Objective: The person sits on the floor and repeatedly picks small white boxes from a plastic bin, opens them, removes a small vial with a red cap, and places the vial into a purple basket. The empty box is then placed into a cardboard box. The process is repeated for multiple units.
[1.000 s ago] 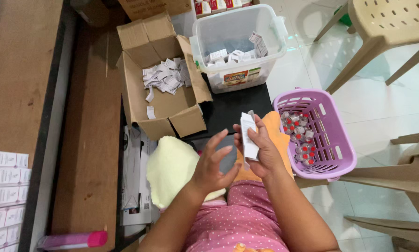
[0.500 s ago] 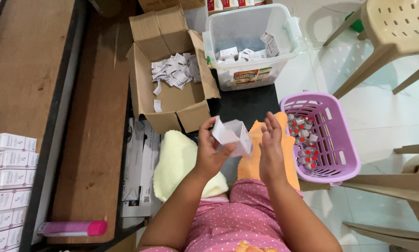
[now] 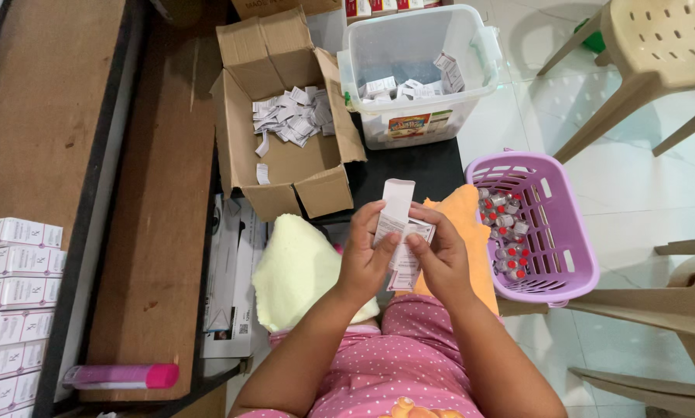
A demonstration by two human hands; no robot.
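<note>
Small white carton (image 3: 395,207) clamped between left hand (image 3: 365,259) and right hand (image 3: 439,259), fingers closed on it, purple basket (image 3: 572,255) just beside.

The person is wearing a pink garment (image 3: 394,364) dotted with small white spots, with an orange-yellow cartoon print (image 3: 403,408) showing at six o'clock; both forearms are showing bare, unsleeved.

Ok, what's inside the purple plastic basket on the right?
The purple plastic basket holds small glass vials, most with red caps and some silver. Only the top layer shows; any vials beneath, and the basket's floor, are covered.
</note>
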